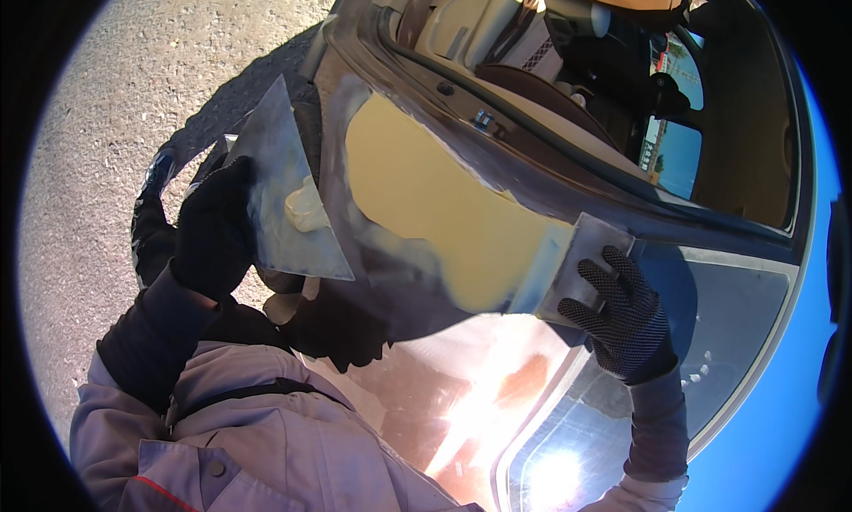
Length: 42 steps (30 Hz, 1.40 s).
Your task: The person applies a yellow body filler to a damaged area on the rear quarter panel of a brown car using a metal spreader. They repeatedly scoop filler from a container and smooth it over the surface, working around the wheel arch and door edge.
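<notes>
My left hand (213,232), in a black glove, grips a flat grey mixing board (280,170) by its left edge. A small lump of yellowish filler (305,210) sits on the board. On the car's dark body panel (390,286) lies a broad patch of pale yellow filler (426,188), with thin smears around its edges. My right hand (626,321), in a dotted black glove, is closed on a flat grey spreader (599,237). The spreader lies against the panel at the right end of the patch, its lower edge partly hidden by my fingers.
Beyond the panel is the car's open doorway, with a beige seat (466,28) inside. A side window (719,326) lies right of my right hand. Sunlit rough ground (115,157) spreads at the left; strong glare (479,414) covers the lower bodywork.
</notes>
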{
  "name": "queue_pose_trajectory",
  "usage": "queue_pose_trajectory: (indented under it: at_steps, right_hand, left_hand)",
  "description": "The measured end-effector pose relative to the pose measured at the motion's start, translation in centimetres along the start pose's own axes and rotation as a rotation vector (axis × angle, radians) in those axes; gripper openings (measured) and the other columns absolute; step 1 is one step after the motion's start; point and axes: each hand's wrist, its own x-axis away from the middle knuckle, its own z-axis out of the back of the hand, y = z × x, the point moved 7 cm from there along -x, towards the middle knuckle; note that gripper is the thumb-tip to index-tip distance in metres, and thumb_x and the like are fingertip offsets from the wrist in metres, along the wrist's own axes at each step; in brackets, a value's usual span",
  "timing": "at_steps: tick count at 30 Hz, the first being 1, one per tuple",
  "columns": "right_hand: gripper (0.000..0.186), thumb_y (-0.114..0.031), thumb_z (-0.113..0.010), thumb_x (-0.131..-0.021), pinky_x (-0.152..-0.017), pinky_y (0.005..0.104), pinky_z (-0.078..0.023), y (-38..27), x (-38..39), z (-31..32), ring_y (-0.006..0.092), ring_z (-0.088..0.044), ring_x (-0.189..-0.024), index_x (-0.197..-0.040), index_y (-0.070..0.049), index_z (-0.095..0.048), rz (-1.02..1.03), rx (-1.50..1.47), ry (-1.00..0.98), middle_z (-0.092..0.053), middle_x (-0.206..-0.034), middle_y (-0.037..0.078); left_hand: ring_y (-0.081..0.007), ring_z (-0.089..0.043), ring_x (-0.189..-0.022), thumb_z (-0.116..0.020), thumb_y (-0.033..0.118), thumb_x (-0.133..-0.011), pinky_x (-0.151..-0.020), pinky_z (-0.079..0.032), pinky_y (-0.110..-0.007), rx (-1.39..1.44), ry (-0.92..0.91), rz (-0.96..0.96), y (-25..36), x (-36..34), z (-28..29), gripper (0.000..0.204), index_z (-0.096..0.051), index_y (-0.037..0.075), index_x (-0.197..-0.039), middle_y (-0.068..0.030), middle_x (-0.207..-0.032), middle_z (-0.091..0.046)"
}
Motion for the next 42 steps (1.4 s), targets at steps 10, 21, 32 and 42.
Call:
queue_pose_trajectory:
  at_steps: [10,21,32,42]
  right_hand:
    - [0.023,-0.013,-0.071,-0.088,-0.109,0.0513,-0.051,-1.1,0.0,2.9,0.041,-0.057,-0.131,-0.107,-0.024,-0.08,-0.06,0.072,-0.004,-0.066,-0.132,0.012]
    - [0.023,-0.022,-0.072,-0.093,-0.101,0.0502,-0.053,-4.8,1.4,1.2,0.0387,-0.062,-0.121,-0.114,-0.029,-0.079,-0.046,-0.001,0.088,-0.066,-0.131,0.012]
    - [0.022,-0.025,-0.078,-0.09,-0.104,0.0517,-0.054,-4.0,0.1,-1.2,0.0396,-0.053,-0.133,-0.113,-0.026,-0.077,-0.037,-0.08,0.086,-0.063,-0.136,0.009]
    - [0.023,-0.024,-0.078,-0.089,-0.108,0.0528,-0.051,-2.8,-0.9,-0.8,0.0404,-0.05,-0.137,-0.111,-0.033,-0.079,0.022,-0.076,0.07,-0.063,-0.134,0.008]
  left_hand:
    - [-0.0203,-0.06,-0.126,-0.052,0.013,-0.108,-0.112,-0.045,-0.036,0.267,-0.038,0.059,-0.4,-0.1,-0.8,0.033,-0.059,-0.001,-0.137,-0.0104,-0.134,-0.065]
    - [-0.0208,-0.06,-0.127,-0.053,0.015,-0.107,-0.113,-0.044,-0.037,0.188,-0.071,-0.038,0.9,1.0,-0.8,0.034,-0.06,0.001,-0.137,-0.0091,-0.134,-0.065]
    - [-0.0202,-0.061,-0.123,-0.056,0.021,-0.106,-0.11,-0.044,-0.036,0.404,-0.032,0.099,0.5,1.0,-0.8,0.032,-0.065,0.004,-0.131,-0.0078,-0.128,-0.069]
    - [-0.0197,-0.059,-0.127,-0.051,0.017,-0.108,-0.113,-0.042,-0.035,0.007,-0.053,-0.139,0.6,1.1,0.4,0.034,-0.059,0.002,-0.138,-0.0085,-0.136,-0.064]
